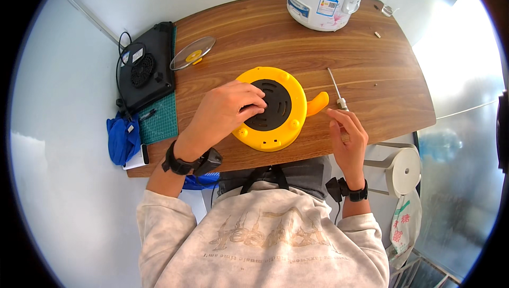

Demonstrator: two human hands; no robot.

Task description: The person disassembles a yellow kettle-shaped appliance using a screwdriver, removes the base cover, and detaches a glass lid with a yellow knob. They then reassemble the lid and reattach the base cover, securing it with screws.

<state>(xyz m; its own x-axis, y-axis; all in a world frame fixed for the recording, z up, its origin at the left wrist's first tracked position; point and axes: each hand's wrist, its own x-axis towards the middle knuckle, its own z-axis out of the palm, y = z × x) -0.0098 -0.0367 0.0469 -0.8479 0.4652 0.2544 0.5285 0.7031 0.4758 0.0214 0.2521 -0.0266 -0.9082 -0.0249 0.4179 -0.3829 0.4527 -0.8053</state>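
A round yellow appliance base (245, 134) with a slotted black centre plate (275, 108) lies underside up on the table in front of me. Its yellow handle (318, 103) points right. My left hand (230, 106) reaches over the black plate with its fingers bent and tips close together; anything small between them is hidden. Just right of the yellow handle, my right hand (349, 135) is raised with thumb and fingers apart, nothing visible in it. Beyond its fingertips lies a screwdriver (337, 90), its thin shaft pointing away from me.
A glass lid (193, 53) with a yellow knob lies behind left. A black induction cooker (151, 62) rests on a green cutting mat (163, 121), near a blue cloth (123, 139). At the back stands a white rice cooker (323, 4). A white stool (405, 171) is at right.
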